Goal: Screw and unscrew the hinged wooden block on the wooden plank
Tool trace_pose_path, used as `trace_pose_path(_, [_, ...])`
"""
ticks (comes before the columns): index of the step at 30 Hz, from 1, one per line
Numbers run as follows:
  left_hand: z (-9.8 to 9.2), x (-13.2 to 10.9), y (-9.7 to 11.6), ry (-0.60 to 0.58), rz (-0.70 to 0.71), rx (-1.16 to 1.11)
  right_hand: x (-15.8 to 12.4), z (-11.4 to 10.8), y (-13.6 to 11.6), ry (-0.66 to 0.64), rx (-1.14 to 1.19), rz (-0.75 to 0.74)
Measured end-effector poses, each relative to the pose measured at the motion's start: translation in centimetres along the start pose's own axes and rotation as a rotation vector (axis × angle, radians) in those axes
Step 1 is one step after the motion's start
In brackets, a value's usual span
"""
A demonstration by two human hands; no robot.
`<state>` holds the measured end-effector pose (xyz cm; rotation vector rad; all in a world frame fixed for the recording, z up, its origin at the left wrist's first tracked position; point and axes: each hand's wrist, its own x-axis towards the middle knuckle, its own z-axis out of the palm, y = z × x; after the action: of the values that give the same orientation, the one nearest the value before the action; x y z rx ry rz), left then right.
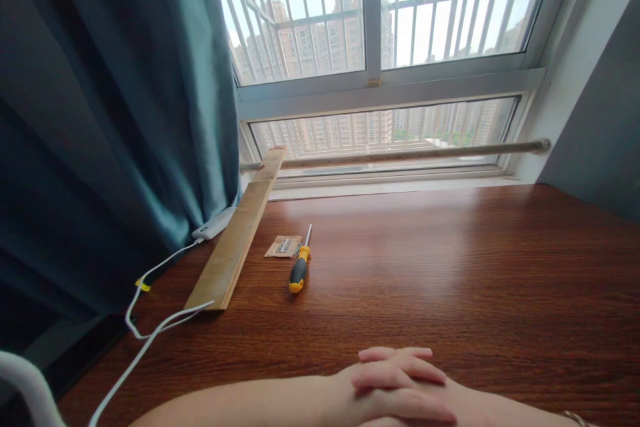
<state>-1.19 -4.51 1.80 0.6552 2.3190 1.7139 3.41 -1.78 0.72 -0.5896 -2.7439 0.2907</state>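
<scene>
My left hand (383, 395) and my right hand (459, 395) rest together at the front edge of the view, fingers overlapping and stretched out. No tool shows in either hand; the lower parts are cut off by the frame. Beyond them on the brown wood-grain tabletop (425, 267) lies a screwdriver (299, 270), its black and yellow handle toward me and its shaft pointing away. Beside its shaft is a small flat brown packet (284, 246) with little metal-looking pieces. Both lie apart from my hands.
A long wooden board (235, 240) slants at left, its far end against a horizontal rail (400, 156) before the barred window. A white device (215, 224) with a white cable (165, 255) lies beside it, near the blue curtain (200, 114). Another white cable (133, 364) crosses the board's near end.
</scene>
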Motion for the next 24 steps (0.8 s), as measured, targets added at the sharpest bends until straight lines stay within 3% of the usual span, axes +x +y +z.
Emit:
trace_pose_path(5, [-0.1, 0.5, 0.9, 0.011, -0.028, -0.002, -0.2, -0.1, 0.1, -0.003, -0.015, 0.017])
trace_pose_path(13, [3.1, -2.0, -0.3, 0.176, -0.14, 0.186, -0.1, -0.3, 0.0, 0.02, -0.042, 0.022])
trace_pose_path(18, [2.2, -1.3, 0.0, 0.124, -0.032, 0.183, 0.1, -0.6, -0.2, 0.042, -0.051, 0.026])
trace_pose_path(24, [1.4, -0.9, 0.2, 0.097, -0.067, 0.148, 0.3, -0.7, -0.3, 0.057, -0.056, 0.02])
